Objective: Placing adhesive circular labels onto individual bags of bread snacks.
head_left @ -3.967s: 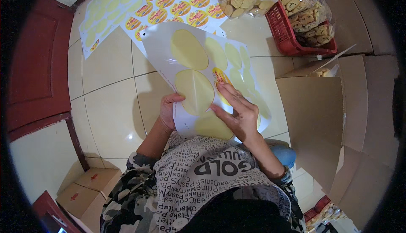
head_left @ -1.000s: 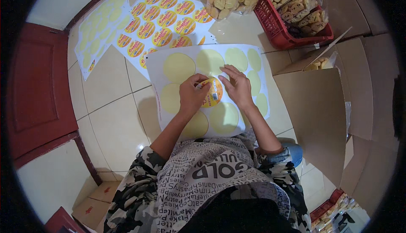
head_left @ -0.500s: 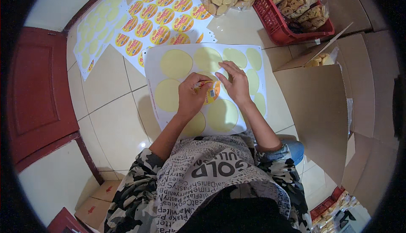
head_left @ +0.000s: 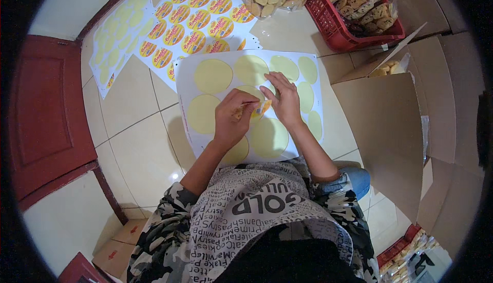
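Floor (head_left: 134, 95): cream tile, beneath sheet (head_left: 269, 138).
Door (head_left: 51, 108): dark red, at left.
Crate (head_left: 328, 23): red, near carton (head_left: 382, 129).
Left hand (head_left: 231, 119): pinching sticker (head_left: 262, 109) over sheet.
Right hand (head_left: 285, 103): parted at thumb, beside sticker.

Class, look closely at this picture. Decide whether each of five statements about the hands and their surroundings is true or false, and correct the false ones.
1. The left hand pinches an orange-and-yellow sticker. True.
2. The right hand grips a bag of biscuits. False: it is spread over the sheet with pale yellow ovals, holding no bag.
3. The red basket has bagged biscuits in it. True.
4. The sheet of printed stickers lies inside a cardboard box. False: it lies out on the tiled floor, past the nearer sheet.
5. The sleeves are plain white. False: they have a camouflage pattern.
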Demonstrator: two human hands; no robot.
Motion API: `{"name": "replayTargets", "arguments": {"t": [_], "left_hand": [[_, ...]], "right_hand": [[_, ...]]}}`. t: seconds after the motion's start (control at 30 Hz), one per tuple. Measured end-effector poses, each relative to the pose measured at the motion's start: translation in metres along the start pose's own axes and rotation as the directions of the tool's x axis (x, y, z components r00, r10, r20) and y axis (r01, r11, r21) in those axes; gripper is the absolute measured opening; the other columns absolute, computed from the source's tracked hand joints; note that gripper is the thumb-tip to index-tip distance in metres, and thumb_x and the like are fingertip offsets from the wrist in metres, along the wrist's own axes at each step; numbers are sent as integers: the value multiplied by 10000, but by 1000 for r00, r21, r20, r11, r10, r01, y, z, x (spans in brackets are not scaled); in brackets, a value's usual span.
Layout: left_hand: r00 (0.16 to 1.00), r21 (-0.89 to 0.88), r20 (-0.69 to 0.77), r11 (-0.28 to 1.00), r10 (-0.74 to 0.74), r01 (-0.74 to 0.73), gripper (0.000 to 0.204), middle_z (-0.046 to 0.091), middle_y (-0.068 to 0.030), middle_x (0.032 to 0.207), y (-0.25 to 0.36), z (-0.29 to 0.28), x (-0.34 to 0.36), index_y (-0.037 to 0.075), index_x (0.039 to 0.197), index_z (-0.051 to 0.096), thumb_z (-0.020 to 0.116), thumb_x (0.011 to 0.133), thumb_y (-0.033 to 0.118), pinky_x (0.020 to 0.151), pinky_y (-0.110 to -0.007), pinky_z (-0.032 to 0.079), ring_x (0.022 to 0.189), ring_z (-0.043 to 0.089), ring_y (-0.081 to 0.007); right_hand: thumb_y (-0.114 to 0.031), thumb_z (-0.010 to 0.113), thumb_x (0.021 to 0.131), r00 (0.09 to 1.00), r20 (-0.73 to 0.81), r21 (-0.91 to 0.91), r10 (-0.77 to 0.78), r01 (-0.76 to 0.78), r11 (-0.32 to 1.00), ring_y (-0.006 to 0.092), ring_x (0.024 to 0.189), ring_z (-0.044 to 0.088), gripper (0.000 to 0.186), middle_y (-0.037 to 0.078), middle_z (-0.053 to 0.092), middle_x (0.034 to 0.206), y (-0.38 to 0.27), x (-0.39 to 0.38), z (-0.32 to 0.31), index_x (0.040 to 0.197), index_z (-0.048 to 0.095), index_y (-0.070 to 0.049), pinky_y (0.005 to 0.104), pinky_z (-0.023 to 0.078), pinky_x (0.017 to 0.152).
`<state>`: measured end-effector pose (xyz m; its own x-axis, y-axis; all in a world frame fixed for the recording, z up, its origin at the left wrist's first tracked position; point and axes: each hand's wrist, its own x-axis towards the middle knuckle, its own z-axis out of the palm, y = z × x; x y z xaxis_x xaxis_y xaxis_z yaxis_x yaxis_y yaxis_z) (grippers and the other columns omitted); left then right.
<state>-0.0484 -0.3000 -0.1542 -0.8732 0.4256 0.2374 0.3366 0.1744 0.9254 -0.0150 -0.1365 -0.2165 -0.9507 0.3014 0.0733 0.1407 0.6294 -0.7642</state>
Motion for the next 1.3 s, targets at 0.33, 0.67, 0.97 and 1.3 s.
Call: {"name": "replayTargets", "arguments": {"t": [0.33, 0.67, 0.97, 1.3], "left_hand": [[848, -69, -510, 990, -143, 126, 348, 513, -75, 1056, -9, -73, -8, 0, 1180, 493, 630, 860, 8, 859, -305, 466, 1022, 517, -146], [685, -23, -551, 830, -476, 558, 950, 226, -238, 1324, -85, -76, -79, -71, 1369, 212, 802, 662, 163, 1076, -482, 217, 1222, 272, -390], [541, 157, -778, 735, -319, 660, 1050, 154, -299, 1368, -97, -41, -136, -65, 1423, 82, 781, 674, 164, 1097, -499, 190, 1298, 182, -447], [684, 519, -727, 702, 63, 487, 851, 188, -272, 1406, -129, -106, -134, -33, 1441, 119, 644, 802, 165, 1097, -569, 169, 1336, 199, -435]], "right_hand": [[-206, 683, 838, 943, -326, 66, 63, -44, 997, 382, 1268, 416, 560, 251, 506, 1286, 7, -18, -31, 1308, 472, 14, 439, 296, 1067], [-332, 787, 754, 635, 29, 488, 772, -683, 543, 253, 1117, 509, 996, 193, 491, 1253, 111, -120, -52, 1437, 146, 5, 394, 447, 922], [-280, 810, 736, 254, 128, 768, 959, -637, 66, 273, 954, 572, 696, 173, 526, 1154, 176, -166, -55, 1248, 426, -6, 382, 519, 785], [-420, 656, 863, 451, 668, 694, 593, -666, -275, 255, 1056, 560, 704, 135, 468, 1264, 64, -218, -57, 1357, 334, -37, 375, 427, 988]]}}
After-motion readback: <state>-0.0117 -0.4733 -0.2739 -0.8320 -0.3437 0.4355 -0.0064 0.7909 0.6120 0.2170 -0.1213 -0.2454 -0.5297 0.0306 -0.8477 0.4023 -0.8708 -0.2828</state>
